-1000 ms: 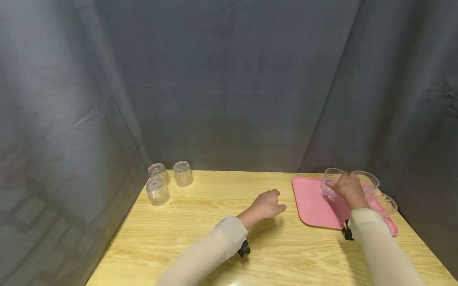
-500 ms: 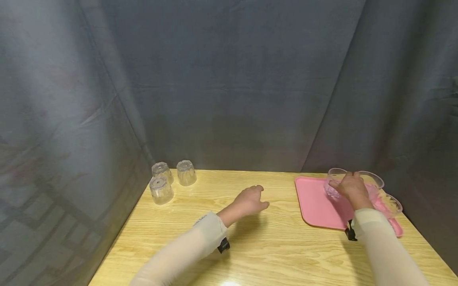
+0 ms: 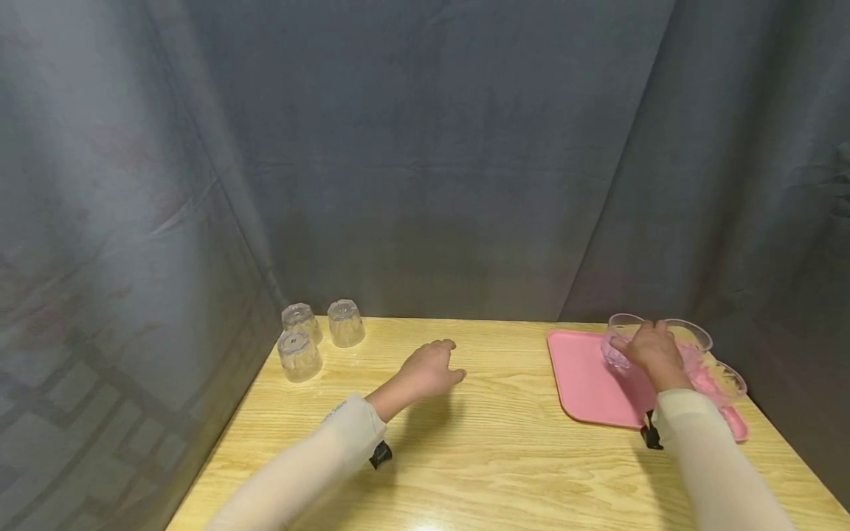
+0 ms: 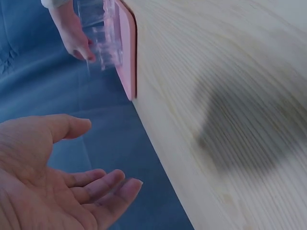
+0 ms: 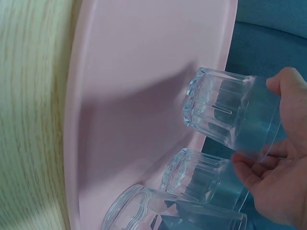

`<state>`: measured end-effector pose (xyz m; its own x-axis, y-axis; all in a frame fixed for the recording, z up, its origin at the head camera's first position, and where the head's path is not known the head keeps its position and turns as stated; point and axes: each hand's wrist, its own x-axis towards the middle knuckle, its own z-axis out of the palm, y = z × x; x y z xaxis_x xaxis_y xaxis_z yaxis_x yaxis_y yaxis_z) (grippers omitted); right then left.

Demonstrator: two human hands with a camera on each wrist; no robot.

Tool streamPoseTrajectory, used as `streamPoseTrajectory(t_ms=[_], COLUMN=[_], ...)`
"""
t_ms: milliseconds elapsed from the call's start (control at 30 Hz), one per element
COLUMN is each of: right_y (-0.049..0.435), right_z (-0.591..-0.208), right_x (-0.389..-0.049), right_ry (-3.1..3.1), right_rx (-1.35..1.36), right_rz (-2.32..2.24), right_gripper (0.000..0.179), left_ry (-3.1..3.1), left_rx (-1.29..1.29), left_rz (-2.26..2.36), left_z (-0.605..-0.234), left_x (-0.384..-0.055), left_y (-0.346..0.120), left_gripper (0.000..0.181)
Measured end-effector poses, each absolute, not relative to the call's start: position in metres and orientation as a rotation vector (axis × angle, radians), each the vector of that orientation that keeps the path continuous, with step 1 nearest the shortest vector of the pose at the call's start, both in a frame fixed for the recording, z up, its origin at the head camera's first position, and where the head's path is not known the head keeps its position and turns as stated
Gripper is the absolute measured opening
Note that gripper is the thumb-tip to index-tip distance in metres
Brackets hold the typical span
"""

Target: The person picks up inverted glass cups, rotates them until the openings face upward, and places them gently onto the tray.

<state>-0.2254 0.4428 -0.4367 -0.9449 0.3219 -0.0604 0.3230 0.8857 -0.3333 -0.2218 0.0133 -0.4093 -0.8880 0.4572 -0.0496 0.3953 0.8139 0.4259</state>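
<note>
My right hand (image 3: 654, 352) pinches the rim of a clear faceted glass (image 5: 225, 108) between thumb and fingers. That glass is upright, its base at the pink tray (image 3: 584, 383) on the right of the table. Two more upright glasses share the tray: one (image 5: 204, 179) lies close beside my fingers, the other (image 5: 177, 211) nearer the bottom of the right wrist view. Over the middle of the table my left hand (image 3: 425, 369) reaches out with nothing in it, thumb apart from the loosely bent fingers. Its palm (image 4: 29, 177) shows in the left wrist view.
At the back left of the table stand three upside-down clear glasses: a front one (image 3: 300, 358), one behind it (image 3: 300, 318) and one to its right (image 3: 346, 324). A grey curtain (image 3: 425, 162) encloses the wooden table (image 3: 505, 457) at the back and sides.
My left hand has moved left over the table, away from the tray and toward the upside-down glasses. My right hand stays at the same glass on the tray.
</note>
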Motion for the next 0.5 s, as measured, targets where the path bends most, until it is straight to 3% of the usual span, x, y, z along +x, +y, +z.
streamPoseTrajectory(t_ms=[500], right_y=[0.445], right_z=[-0.438], right_x=[-0.226], right_ry=[3.075], right_rx=[0.472], right_rz=[-0.509], right_gripper=[0.103], left_ry=[2.919], left_rx=[0.562], left_rz=[0.676], left_z=[-0.413], left_x=[-0.23], left_y=[-0.049], left_gripper=[0.059])
